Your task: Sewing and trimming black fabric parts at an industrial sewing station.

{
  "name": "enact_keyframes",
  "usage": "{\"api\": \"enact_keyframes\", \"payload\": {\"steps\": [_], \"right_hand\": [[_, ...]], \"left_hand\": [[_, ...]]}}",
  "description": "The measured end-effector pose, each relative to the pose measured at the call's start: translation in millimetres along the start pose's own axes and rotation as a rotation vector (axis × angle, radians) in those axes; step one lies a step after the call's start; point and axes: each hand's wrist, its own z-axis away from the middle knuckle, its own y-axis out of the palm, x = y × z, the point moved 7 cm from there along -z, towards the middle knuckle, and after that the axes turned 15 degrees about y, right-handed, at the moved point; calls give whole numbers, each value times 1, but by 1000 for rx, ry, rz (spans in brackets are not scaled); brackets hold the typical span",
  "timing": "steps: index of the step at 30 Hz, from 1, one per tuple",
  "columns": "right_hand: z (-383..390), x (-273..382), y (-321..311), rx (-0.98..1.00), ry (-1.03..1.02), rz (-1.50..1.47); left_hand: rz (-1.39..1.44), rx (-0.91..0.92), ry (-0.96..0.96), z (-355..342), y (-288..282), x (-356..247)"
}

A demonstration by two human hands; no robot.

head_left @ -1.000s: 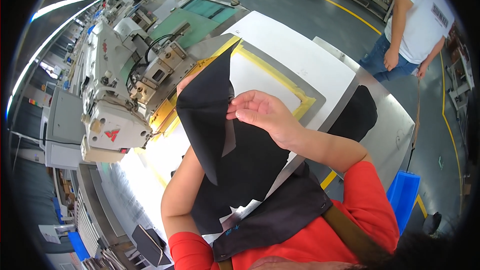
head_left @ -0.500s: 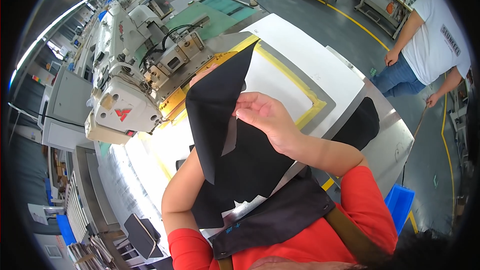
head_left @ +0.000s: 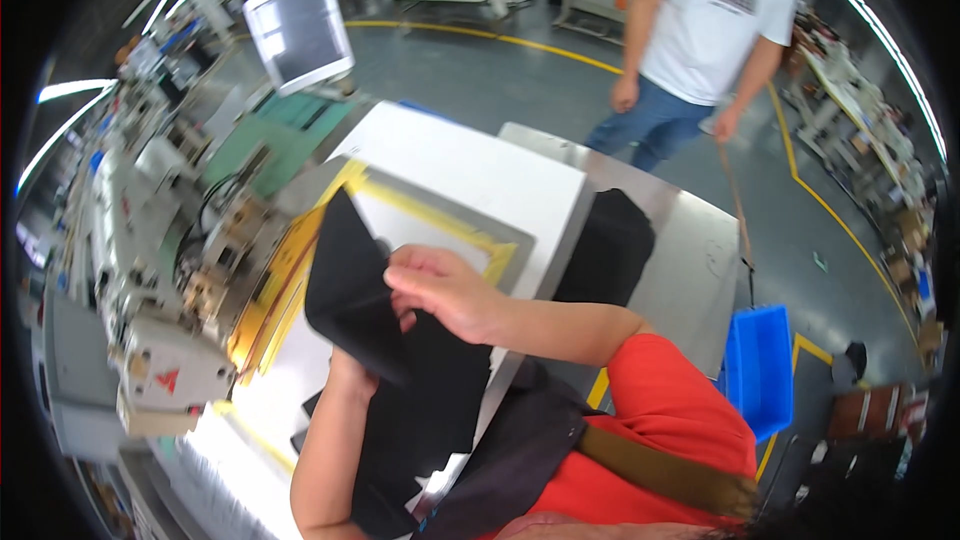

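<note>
Your 2 hands are at a black, folded, matte fabric piece (head_left: 350, 290), raised over the white, flat board framed in yellow tape (head_left: 240, 340), to the right of the white, metal-bodied sewing machine (head_left: 165, 370). Your right hand (head_left: 440, 285) seems to pinch its right edge between thumb and fingers; your left hand (head_left: 354, 374) is mostly behind the cloth, so I cannot tell how those fingers stand. Below lies more black, flat fabric (head_left: 425, 410); I cannot tell whether both are joined. The step in hand looks like handling the fold in the air; the next move probably calls for a steady right pinch and the left hand supporting the underside.
</note>
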Motion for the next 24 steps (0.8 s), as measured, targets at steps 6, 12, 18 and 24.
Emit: {"api": "enact_keyframes", "payload": {"steps": [6, 12, 18, 24], "right_hand": [[22, 5, -11, -64, 126, 20], [27, 8, -45, -216, 99, 125], [33, 16, -61, -241, 54, 115], [37, 43, -79, -361, -237, 245]], "left_hand": [[87, 88, 49, 3, 28, -6], [-81, 103, 239, -15, 31, -23], [-340, 34, 235, -16, 36, -18], [-364, 11, 512, -28, 35, -49]]}}
